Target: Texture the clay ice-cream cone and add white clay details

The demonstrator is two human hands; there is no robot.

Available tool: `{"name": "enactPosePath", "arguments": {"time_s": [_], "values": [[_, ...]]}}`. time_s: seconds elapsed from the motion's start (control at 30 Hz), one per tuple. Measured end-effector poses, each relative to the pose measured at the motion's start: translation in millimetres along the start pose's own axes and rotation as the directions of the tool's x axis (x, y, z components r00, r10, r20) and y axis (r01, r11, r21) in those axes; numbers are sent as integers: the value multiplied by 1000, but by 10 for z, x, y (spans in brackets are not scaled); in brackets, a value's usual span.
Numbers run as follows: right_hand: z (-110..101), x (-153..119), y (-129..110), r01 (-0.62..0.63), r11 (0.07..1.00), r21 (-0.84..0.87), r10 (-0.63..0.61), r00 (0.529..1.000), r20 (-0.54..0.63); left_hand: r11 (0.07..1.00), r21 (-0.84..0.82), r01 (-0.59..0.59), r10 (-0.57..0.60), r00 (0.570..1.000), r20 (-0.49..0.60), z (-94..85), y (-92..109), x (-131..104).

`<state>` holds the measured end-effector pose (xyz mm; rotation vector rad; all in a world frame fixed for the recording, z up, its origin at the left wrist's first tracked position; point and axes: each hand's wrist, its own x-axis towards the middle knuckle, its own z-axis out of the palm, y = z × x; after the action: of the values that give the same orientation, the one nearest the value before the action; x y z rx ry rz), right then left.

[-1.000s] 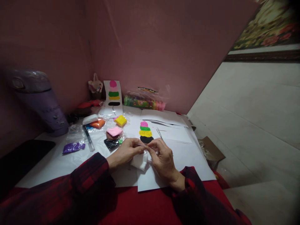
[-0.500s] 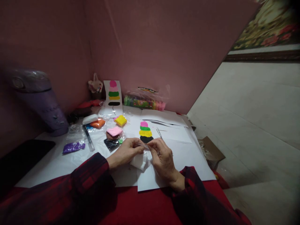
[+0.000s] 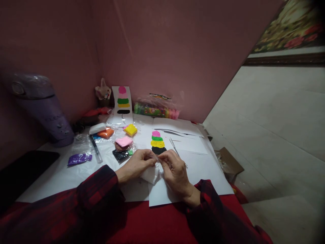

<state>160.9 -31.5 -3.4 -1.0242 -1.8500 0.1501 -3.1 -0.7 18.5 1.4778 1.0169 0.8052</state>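
Observation:
Between my two hands hangs a small white packet [image 3: 150,175], which looks like a plastic bag; its contents are hard to make out. My left hand [image 3: 138,165] pinches its top edge between thumb and fingers. On the other side of that edge, my right hand [image 3: 175,173] pinches with thumb and forefinger, the fingertips of both hands nearly touching. Just beyond them lies the paper with stacked pink, green, yellow and black clay shapes [image 3: 157,143]. A thin silver tool [image 3: 174,145] rests on the paper, partly behind my right hand.
Packets of purple [image 3: 79,159], orange [image 3: 105,133], yellow [image 3: 130,130], pink [image 3: 123,141] and black clay [image 3: 120,155] lie left of centre. A pen [image 3: 95,149] is among them. A purple bottle [image 3: 48,112] stands at left, a coloured reference picture [image 3: 123,101] against the wall.
The right hand has shifted slightly at the packet's edge, and more of the silver tool shows behind it. Otherwise the hands and objects stay almost where they were.

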Motion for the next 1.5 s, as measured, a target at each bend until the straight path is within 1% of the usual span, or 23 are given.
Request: {"name": "enactPosePath", "arguments": {"time_s": [0.2, 0.33, 0.53, 0.87, 1.07, 1.3, 1.5], "values": [[7, -7, 10, 3, 1000, 5, -3, 1000, 24, 1000, -1, 17, -17, 1000, 0, 8, -4, 1], [17, -22, 27, 9, 1000, 18, -10, 999, 49, 999, -33, 32, -32, 999, 14, 18, 2, -2], [27, -34, 31, 17, 1000, 17, -18, 999, 46, 999, -47, 24, -22, 999, 33, 26, 3, -4], [22, -30, 20, 17, 1000, 22, -19, 997, 69, 991, -121, 54, -47, 997, 63, 30, -46, -2], [27, -38, 29, 30, 999, 45, -34, 995, 89, 992, -104, 75, -68, 995, 74, 36, -14, -13], [34, -42, 30, 42, 998, 57, -47, 995, 91, 998, -39, 47, -44, 996, 80, 5, -60, 7], [29, -50, 32, 23, 998, 59, -28, 995, 93, 999, -51, 11, -6, 996, 86, -3, -91, 22]]}}
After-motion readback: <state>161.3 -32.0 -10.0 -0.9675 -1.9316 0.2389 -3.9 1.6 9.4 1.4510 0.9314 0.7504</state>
